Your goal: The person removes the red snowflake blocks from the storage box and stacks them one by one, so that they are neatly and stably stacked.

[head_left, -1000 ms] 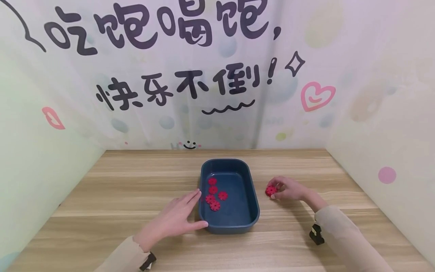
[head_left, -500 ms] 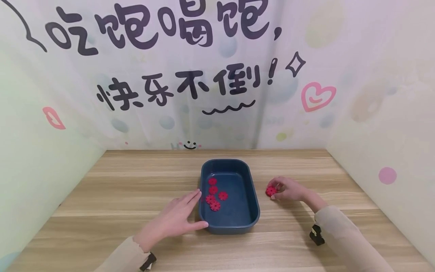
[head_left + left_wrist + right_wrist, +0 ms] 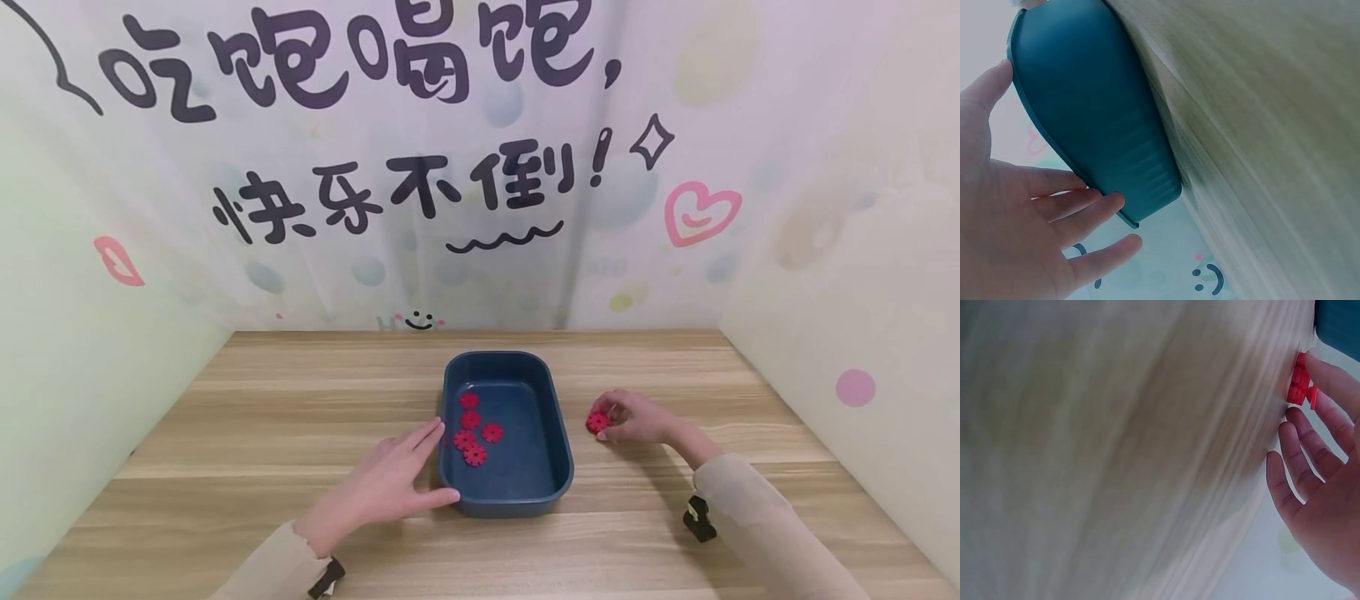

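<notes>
My left hand [image 3: 382, 479] reaches to the left side of a dark blue rectangular tub [image 3: 517, 504]. Its thumb and spread, nearly straight fingers touch the rim, as the left wrist view [image 3: 1029, 225] of the hand also shows. Inside the tub, several red notched plastic discs [image 3: 475, 454] lie flat on the left half of the floor. To the tub's right, my right hand [image 3: 633, 417] pinches a small stack of red notched discs [image 3: 597, 422] low at the table between thumb and index finger. In the right wrist view, one red disc [image 3: 1313, 398] sticks out at an angle beside the stack [image 3: 1298, 378].
The wood-grain table [image 3: 300, 400] is bounded by a pale printed backdrop [image 3: 480, 283] behind and light walls on both sides. Black straps [image 3: 699, 518] sit at the cuffs of both beige sleeves [image 3: 772, 525].
The right fingers shift very slightly on the stack of red discs. The left hand, tub and discs inside it stay where they were.
</notes>
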Available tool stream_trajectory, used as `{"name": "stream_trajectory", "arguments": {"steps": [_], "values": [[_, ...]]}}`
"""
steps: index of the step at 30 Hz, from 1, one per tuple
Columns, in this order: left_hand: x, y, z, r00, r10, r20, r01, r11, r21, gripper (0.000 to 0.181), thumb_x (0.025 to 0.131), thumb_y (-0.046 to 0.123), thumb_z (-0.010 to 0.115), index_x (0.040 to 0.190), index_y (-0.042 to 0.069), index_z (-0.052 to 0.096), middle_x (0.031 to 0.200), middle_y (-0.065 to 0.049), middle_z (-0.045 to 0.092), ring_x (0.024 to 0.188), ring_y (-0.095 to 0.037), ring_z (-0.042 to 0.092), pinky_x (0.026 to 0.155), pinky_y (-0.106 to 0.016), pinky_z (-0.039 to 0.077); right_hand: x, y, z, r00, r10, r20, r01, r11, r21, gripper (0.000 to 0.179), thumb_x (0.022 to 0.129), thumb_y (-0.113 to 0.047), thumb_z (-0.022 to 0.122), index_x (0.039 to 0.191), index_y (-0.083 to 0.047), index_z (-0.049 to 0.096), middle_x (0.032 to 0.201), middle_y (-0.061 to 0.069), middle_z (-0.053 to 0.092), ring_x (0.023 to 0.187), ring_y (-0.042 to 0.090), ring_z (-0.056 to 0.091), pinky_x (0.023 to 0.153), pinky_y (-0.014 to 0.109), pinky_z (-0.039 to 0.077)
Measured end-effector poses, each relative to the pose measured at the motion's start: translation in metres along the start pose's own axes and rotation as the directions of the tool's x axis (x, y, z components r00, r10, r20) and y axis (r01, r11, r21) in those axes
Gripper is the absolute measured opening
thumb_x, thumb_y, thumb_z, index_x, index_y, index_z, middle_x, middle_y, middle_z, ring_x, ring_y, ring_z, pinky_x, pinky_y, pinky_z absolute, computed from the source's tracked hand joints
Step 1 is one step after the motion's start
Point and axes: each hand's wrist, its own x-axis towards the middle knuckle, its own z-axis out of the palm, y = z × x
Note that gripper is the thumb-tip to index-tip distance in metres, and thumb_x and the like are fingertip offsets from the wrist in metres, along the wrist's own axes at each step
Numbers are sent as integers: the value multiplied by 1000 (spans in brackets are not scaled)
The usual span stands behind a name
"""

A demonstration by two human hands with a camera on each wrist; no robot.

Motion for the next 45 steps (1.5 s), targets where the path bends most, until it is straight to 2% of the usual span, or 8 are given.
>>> {"name": "stream_trajectory", "arguments": {"steps": [11, 18, 24, 28, 33, 37, 40, 45], "values": [[0, -1, 1, 1000, 3, -7, -3, 1000, -5, 87, 76, 64, 48, 134, 0, 35, 137, -12, 32, 119, -29, 37, 91, -47, 34, 1, -3, 0, 1000, 11, -1, -11, 1000, -6, 30, 73, -13, 71, 98, -4, 58, 89, 4, 54, 80, 20, 51, 70, 35, 42], [0, -2, 3, 1000, 8, -16, -8, 1000, -2, 88, 76, 66, 46, 134, 0, 35, 137, -12, 33, 119, -28, 36, 91, -47, 33, 1, -6, -1, 1000, -11, 1, 11, 1000, -10, 30, 71, -14, 72, 96, -4, 58, 87, 3, 54, 80, 21, 51, 69, 34, 44], [0, -1, 3, 1000, 0, -13, 0, 1000, -10, 88, 76, 65, 47, 135, 1, 33, 138, -11, 32, 120, -27, 35, 92, -46, 32, 0, -5, -3, 1000, -10, 12, 10, 999, 49, 33, 74, -15, 71, 100, -1, 56, 91, 7, 55, 81, 24, 52, 71, 37, 44], [0, -1, 2, 1000, 1, -12, -1, 1000, -10, 87, 76, 64, 47, 135, 1, 33, 138, -12, 31, 120, -28, 35, 92, -46, 32, 1, -4, -7, 1000, 23, 6, -23, 997, 67, 34, 78, -18, 67, 105, -1, 55, 98, 10, 54, 84, 24, 52, 72, 36, 44], [0, -1, 1, 1000, -1, -12, 1, 1000, -14, 87, 76, 63, 48, 134, 1, 34, 137, -12, 32, 120, -29, 36, 92, -47, 32, 10, -10, -21, 998, -15, -58, 19, 998, 57, 35, 79, -16, 66, 107, 1, 54, 102, 18, 55, 85, 25, 54, 72, 37, 46], [0, -1, 1, 1000, -2, -6, 2, 1000, -18, 88, 76, 65, 47, 134, 0, 34, 137, -13, 32, 120, -29, 36, 92, -47, 32, 22, -21, -35, 994, -69, -91, 70, 997, 15, 31, 80, -14, 65, 107, -1, 55, 99, 14, 57, 84, 23, 56, 72, 39, 46], [-1, -1, 0, 1000, -4, -3, 3, 1000, -17, 89, 76, 66, 46, 134, 0, 34, 137, -12, 32, 120, -29, 36, 92, -47, 32, 33, -31, -45, 993, -73, -91, 73, 997, -5, 32, 80, -16, 65, 107, -2, 55, 99, 9, 56, 85, 22, 55, 73, 38, 46], [-1, 1, -1, 1000, -7, -2, 7, 1000, -17, 89, 76, 66, 46, 134, 1, 34, 137, -12, 32, 119, -29, 36, 92, -47, 33, 51, -53, -58, 996, -61, -71, 60, 998, -20, 34, 81, -18, 64, 110, -2, 54, 101, 9, 55, 87, 23, 54, 75, 38, 45]]}}
